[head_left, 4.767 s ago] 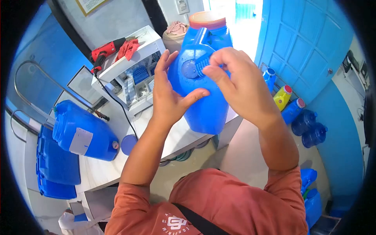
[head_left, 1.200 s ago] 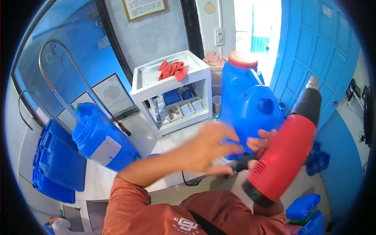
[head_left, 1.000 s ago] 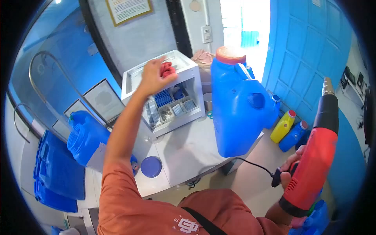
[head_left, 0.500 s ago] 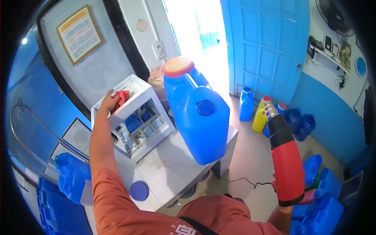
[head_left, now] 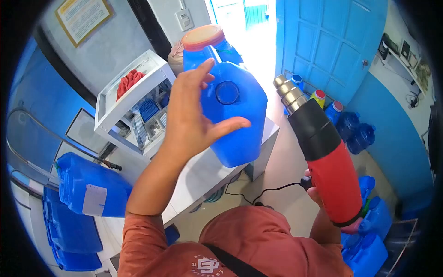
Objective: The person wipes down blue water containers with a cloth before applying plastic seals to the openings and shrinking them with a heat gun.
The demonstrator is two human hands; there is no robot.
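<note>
My left hand (head_left: 187, 115) is empty and wide open, thumb spread well off the fingers, right over the one blue plastic jerrycan (head_left: 242, 131) on the smooth white counter (head_left: 184, 184); can't tell if I'm touching it. It's upright, with one round, ridged cap (head_left: 227, 93). My right hand (head_left: 314, 193) is wrapped around the one heat gun (head_left: 330, 173), mostly hidden behind it: glossy red body, matte black collar, stepped metal nozzle. One crumpled red cloth (head_left: 129, 83) sits on the white cabinet (head_left: 108, 106). Two rounded, see-through blue bottles (head_left: 361, 138) stand on the floor.
</note>
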